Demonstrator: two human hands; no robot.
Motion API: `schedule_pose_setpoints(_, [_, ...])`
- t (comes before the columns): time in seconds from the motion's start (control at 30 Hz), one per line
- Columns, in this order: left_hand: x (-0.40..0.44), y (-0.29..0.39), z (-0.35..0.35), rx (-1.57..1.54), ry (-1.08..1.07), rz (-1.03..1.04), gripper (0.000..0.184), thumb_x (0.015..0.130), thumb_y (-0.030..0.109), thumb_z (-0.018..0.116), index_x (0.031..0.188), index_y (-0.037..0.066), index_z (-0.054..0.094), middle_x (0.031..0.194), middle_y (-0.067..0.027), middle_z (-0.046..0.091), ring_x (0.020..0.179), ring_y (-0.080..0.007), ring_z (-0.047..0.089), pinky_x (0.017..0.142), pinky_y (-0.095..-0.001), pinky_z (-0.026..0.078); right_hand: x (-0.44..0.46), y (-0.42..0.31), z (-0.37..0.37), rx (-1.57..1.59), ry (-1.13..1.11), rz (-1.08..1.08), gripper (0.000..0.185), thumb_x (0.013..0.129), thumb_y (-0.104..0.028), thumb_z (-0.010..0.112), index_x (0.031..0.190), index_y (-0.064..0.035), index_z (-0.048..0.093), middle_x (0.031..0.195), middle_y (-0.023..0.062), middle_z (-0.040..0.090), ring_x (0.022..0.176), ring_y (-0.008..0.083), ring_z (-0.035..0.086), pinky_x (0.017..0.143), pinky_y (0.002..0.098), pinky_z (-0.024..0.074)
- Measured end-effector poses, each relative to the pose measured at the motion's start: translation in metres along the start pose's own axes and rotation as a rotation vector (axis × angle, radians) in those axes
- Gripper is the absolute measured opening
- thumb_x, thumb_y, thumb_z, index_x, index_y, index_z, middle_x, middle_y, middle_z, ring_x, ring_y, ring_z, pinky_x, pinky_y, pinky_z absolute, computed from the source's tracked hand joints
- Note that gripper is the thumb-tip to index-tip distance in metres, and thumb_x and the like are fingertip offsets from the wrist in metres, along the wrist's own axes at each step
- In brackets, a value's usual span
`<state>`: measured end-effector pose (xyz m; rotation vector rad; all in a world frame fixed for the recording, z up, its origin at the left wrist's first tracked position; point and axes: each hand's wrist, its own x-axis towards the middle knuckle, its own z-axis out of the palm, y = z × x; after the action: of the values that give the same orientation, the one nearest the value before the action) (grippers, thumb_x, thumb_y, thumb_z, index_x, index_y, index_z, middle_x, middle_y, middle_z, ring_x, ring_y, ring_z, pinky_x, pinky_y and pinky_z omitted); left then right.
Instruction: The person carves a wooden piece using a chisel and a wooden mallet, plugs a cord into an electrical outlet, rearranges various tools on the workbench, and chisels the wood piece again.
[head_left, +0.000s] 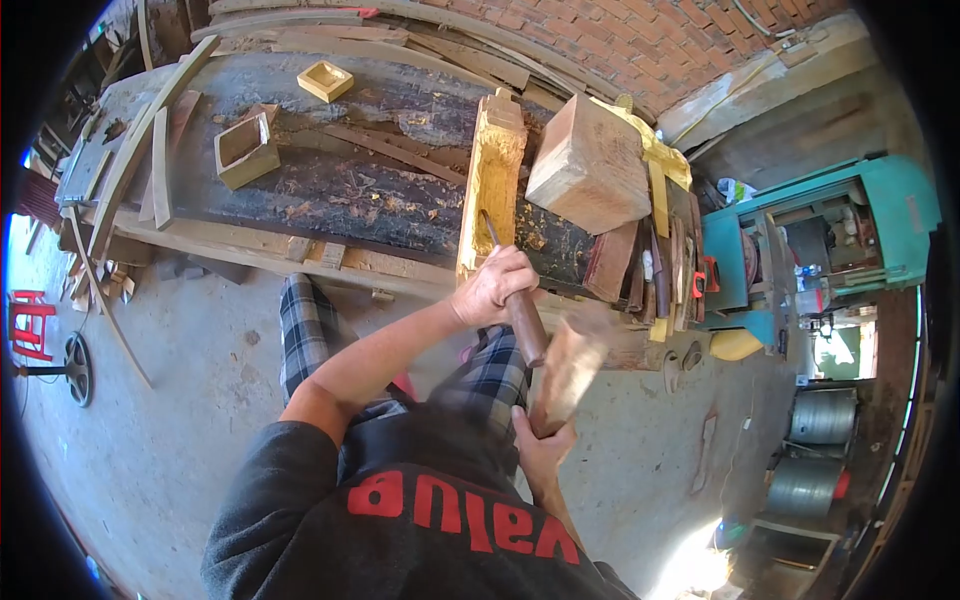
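My left hand (497, 285) is wrapped round the dark wooden handle of a chisel (526, 328). The chisel's metal blade points up and away from me, into the hollow of a long yellow carved wood piece (494, 165) on the workbench. Below and to the right, my right hand (545, 447) grips the lower end of a wooden mallet (565, 385). The mallet's upper part is smeared by motion and sits just right of the chisel handle's end, apart from it.
A large wood block (590, 165) stands right of the carved piece. Two small hollowed boxes (247, 152) (326, 81) lie on the dark bench (380, 205). More chisels and wood strips lie at right, beside a teal machine (880, 225).
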<state>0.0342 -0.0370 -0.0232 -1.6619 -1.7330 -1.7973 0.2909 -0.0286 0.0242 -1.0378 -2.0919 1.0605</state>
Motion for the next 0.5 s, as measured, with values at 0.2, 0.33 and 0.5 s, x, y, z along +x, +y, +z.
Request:
schedule_pose_setpoints(0.2, [-0.002,-0.001,0.0,0.006,-0.023,-0.007,0.025,0.073,0.016,0.078,0.08,0.01,0.055,0.081,-0.0068,0.053,0.078,-0.0297,0.052,0.071,-0.0398,0.04,-0.005,0.03,-0.011,-0.38,-0.217,-0.436,0.038,0.075,-0.015,0.08,0.101,0.0058,0.061,0.087,0.0136,0.067,0.08,0.0187,0.062,0.077,0.0338,0.0497])
schedule_pose_setpoints(0.33, [-0.002,-0.002,-0.002,0.012,-0.08,0.01,0.024,0.077,0.022,0.076,0.082,0.011,0.056,0.082,-0.0068,0.05,0.082,-0.0295,0.051,0.072,-0.0405,0.039,0.004,-0.001,0.007,0.029,-0.021,-0.046,0.037,0.075,-0.015,0.08,0.1,0.0051,0.062,0.086,0.0126,0.067,0.082,0.0162,0.061,0.075,0.0319,0.0496])
schedule_pose_setpoints(0.5, [0.008,-0.001,-0.007,0.027,-0.059,0.05,0.023,0.077,0.018,0.076,0.083,0.01,0.056,0.084,-0.0076,0.052,0.08,-0.0308,0.051,0.071,-0.0405,0.039,0.003,-0.007,-0.01,0.062,-0.079,-0.017,0.037,0.074,-0.011,0.081,0.099,0.0074,0.061,0.088,0.0119,0.067,0.081,0.0163,0.062,0.073,0.0339,0.051])
